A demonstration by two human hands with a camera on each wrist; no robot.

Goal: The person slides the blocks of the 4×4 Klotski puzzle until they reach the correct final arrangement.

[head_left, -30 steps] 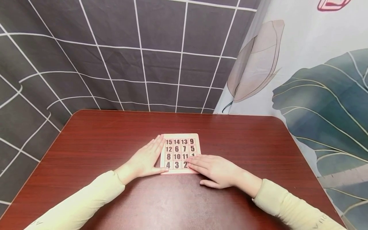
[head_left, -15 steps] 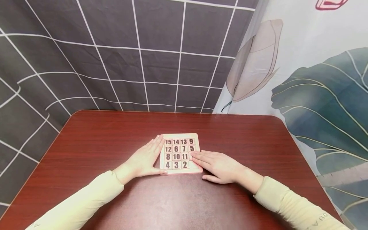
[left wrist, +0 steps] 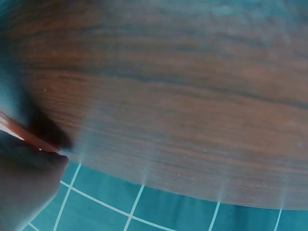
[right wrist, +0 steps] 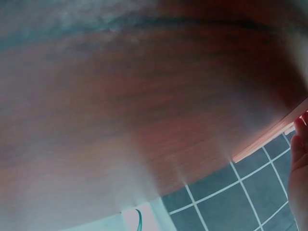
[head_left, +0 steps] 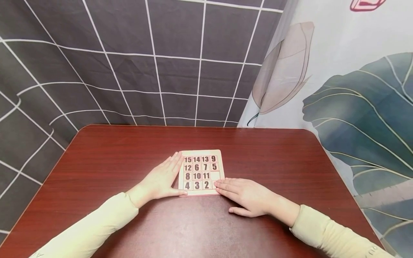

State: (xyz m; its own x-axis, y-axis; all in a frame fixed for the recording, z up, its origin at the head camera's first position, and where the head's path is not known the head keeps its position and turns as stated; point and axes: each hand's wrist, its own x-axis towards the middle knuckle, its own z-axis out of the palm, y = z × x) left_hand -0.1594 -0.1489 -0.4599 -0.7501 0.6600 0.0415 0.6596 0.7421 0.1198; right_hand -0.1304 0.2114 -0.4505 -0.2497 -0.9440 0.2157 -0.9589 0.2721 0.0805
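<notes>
While the left grip (head_left: 160,181), spread wide, touches the number puzzle (head_left: 197,172), the right grip (head_left: 251,196), outstretched, touches its near right corner.

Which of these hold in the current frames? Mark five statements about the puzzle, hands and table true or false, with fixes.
1. The left hand is at the left side of the number puzzle. True.
2. The right hand is at the puzzle's top left corner. False: the right hand is at the lower right.
3. The 9 tile sits at the right end of the top row. True.
4. The 5 tile is directly left of the 7 tile. False: the 5 tile is directly right of the 7 tile.
5. The table is pale grey. False: the table is reddish-brown.
</notes>
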